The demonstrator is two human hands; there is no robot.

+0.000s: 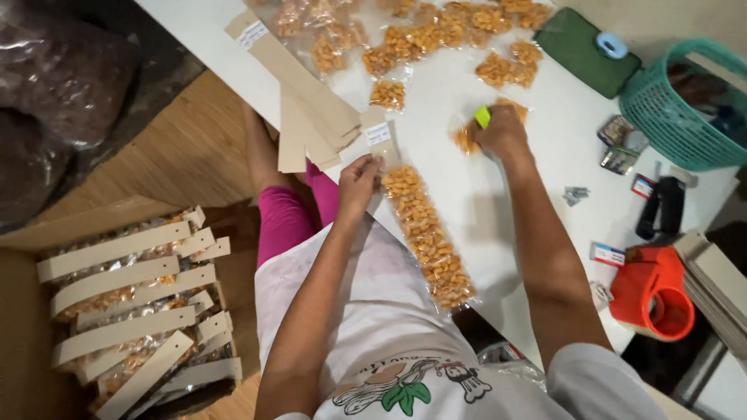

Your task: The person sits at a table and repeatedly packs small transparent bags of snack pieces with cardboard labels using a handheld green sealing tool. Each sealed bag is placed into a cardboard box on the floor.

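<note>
Head view, looking straight down.

Left hand (359, 177), centre frame: fingers pinched on the top end of a long clear snack bag (426, 237), at its tan card header (380, 136). The bag runs diagonally from centre toward lower right on the white table (513, 194), its lower end at the near table edge.

Right hand (502, 134), upper centre-right: clenched around a small green stapler (483, 117), pressed on another snack pack (467, 138).

Handling, as a judgement: the bag looks light, limp and slippery, with loose pieces that shift and could crush. The stiff header end is the sure place to grip; held mid-length it would sag.

Around:
- stack of blank card strips (307, 101), upper left of the table, touching the header;
- loose packs (405, 39) across the top;
- green pouch (587, 50) and teal basket (685, 101), upper right;
- orange tape dispenser (657, 292) and black tool (661, 206), right edge;
- box of finished packs (132, 303) on the floor, lower left.

Room: bare table between the two hands and right of the bag. The left table edge runs close by the left hand; the near edge is crowded by the person's body.
</note>
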